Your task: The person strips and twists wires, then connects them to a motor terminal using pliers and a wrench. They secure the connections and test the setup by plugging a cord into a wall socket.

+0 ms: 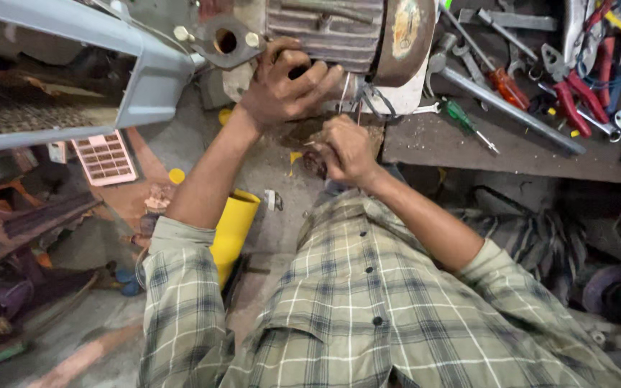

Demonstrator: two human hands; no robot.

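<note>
A grey ribbed electric motor with a rusty round end cover lies at the edge of a workbench. My left hand grips the motor's underside, fingers curled over its casing. Thin white wires hang from the motor beside a bundle of dark leads. Just below, my right hand is closed on the ends of those thin wires, pinching them between thumb and fingers. A metal flange with a round hole sticks out at the motor's left.
The wooden workbench at right holds a long steel bar, a green screwdriver, red pliers and several spanners. A grey metal frame is at left. A yellow tube and a pink grille lie on the floor.
</note>
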